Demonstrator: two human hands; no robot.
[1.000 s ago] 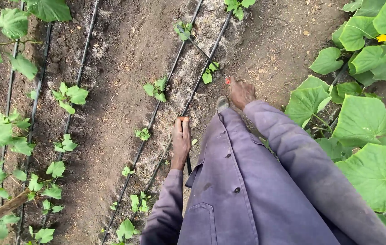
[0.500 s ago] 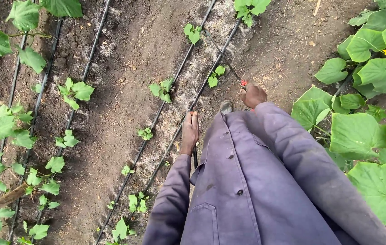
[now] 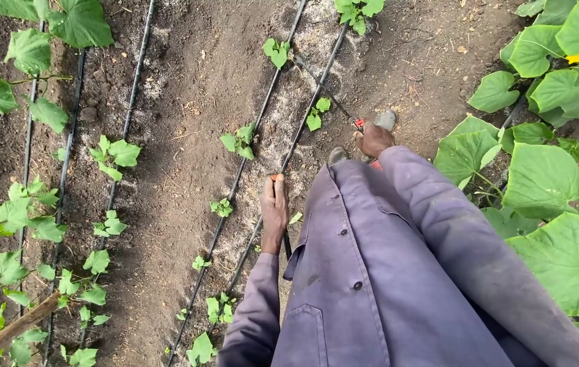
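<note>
My right hand (image 3: 374,141) is closed on the red-tipped grip of a thin black spray wand (image 3: 327,92). The wand slants up and left, and its tip hangs close to a small green seedling (image 3: 276,51). My left hand (image 3: 274,207) is closed on a dark rod with an orange end (image 3: 286,246), held at my side above a drip line. Both arms are in the sleeves of a purple-grey work coat (image 3: 371,272). My shoes (image 3: 386,119) stand on the soil in front of me.
Black drip lines (image 3: 235,183) run lengthwise over dark soil with a whitish dusting. Rows of seedlings (image 3: 238,139) grow along them. Large-leaved plants (image 3: 548,183) with a yellow flower crowd the right side. A wooden stick (image 3: 10,329) lies at the lower left.
One foot has stepped forward past my right hand. Both hands keep their grips, and the wand still points at the seedling ahead.
</note>
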